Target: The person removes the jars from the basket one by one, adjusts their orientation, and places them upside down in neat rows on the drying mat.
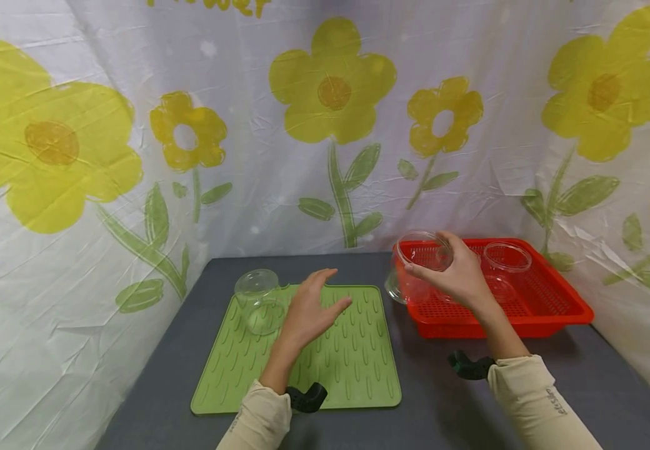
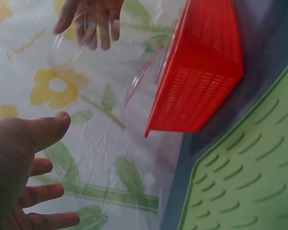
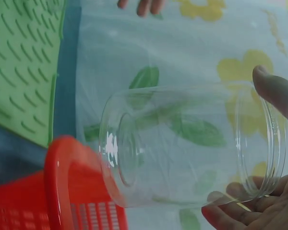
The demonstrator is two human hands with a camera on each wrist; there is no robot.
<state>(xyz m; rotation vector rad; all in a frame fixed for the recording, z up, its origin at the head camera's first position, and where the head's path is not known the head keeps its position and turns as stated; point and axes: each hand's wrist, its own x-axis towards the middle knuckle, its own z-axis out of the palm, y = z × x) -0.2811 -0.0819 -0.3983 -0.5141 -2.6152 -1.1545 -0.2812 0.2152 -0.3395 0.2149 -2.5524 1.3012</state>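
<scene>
So the person's right hand has its thumb and fingers clamped round the rim end of a clear jar. That jar is up in the air near the red basket's 9 o'clock end, tilted, with its base pointing to roughly 7 o'clock in the head view.

Left hand is hanging over the green mat, thumb and fingers spread well apart, nothing in the grip. Thumb's aimed at about 2 o'clock.

There's another jar, call it the mat jar, standing at the mat's 11 o'clock corner, just beside the left hand. And a basket jar sits inside the basket, at 3 o'clock from the right hand.

Basket's at 2 to 3 o'clock from the mat, both on a dark table. Behind at 12 o'clock there's a white curtain with big yellow flowers. Each wrist wears a black strap, with cream sleeves behind.
</scene>
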